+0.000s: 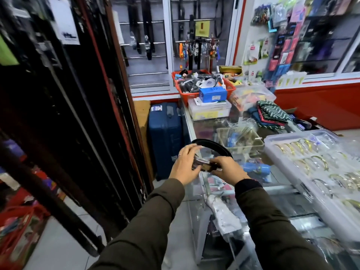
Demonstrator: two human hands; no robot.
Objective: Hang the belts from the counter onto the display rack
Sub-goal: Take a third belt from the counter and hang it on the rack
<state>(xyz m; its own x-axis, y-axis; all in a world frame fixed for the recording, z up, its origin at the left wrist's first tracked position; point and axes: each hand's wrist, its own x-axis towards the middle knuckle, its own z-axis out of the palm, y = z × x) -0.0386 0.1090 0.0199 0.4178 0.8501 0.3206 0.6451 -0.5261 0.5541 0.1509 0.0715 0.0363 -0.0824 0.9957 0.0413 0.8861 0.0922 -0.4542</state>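
While a looped belt (212, 146) is gripped by both hands, left hand (185, 164) and right hand (228, 168), over the bench (276, 184) edge, hanging on the rack (78, 114) remains undone.

Both hands, left hand (185, 164) and right hand (229, 168), grip a looped black belt (212, 143), seemingly at its buckle.

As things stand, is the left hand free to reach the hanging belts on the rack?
Probably not yet: the left hand and right hand both grip the black belt, though nothing blocks the way to the rack.
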